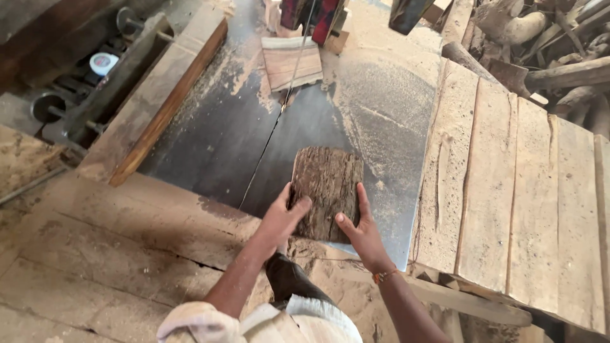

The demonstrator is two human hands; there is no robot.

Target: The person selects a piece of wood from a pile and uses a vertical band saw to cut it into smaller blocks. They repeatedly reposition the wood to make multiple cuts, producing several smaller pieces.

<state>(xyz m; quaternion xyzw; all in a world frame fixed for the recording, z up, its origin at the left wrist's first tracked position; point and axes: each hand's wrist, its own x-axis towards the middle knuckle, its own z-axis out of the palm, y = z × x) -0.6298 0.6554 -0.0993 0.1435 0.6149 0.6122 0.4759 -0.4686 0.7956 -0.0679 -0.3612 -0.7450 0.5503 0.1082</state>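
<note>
A rough, bark-faced wood block (327,187) lies flat on the dark metal saw table (216,133), near its front edge. My left hand (284,216) grips the block's near left corner, thumb on top. On the near right edge sits my right hand (361,230), fingers along the side. A thin band saw blade (297,63) stands upright farther back, in line with a slot in the table. Behind the blade rests a pale, sawn wood piece (293,62).
A long wooden fence board (162,95) runs along the table's left side. Right of the table stands a bench of pale planks (521,190), with logs (553,70) piled behind it. Sawdust covers the table and the wooden floor boards (95,254).
</note>
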